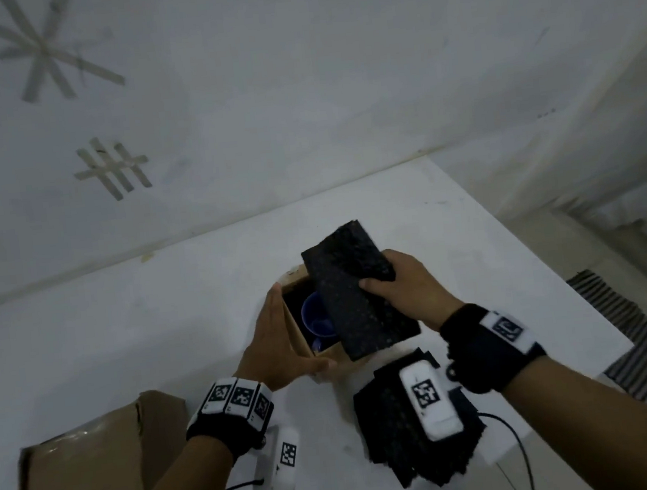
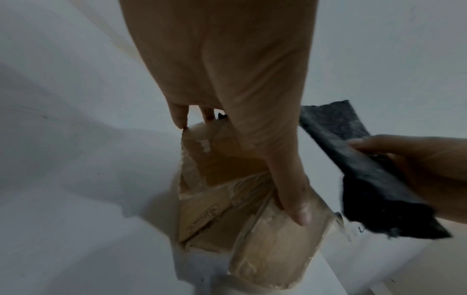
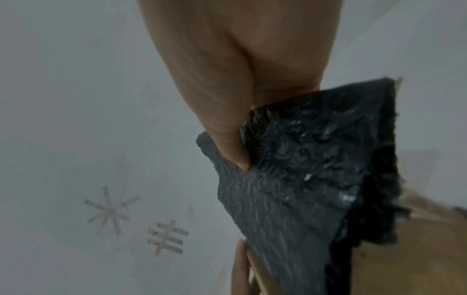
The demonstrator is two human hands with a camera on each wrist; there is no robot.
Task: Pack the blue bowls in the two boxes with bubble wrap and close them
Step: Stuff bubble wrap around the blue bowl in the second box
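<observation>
An open cardboard box point(image 1: 321, 357) stands mid-table with a blue bowl point(image 1: 315, 316) inside, partly hidden. My left hand point(image 1: 284, 329) lies flat against the box's left side, fingers straight, thumb along the front face; the left wrist view shows the same hand point(image 2: 241, 169) on the box point(image 2: 222, 201). My right hand point(image 1: 380, 280) grips a folded piece of black bubble wrap point(image 1: 354, 293) tilted over the box's opening, thumb on top. In the right wrist view the thumb of that hand point(image 3: 240, 143) presses into the wrap point(image 3: 303, 169).
A second brown box point(image 1: 83, 473) lies at the near left. A stack of black bubble wrap pieces point(image 1: 408, 446) sits at the near right under my right wrist. The white table point(image 1: 125, 335) ends on the right above a striped mat point(image 1: 634, 329). A taped wall stands behind.
</observation>
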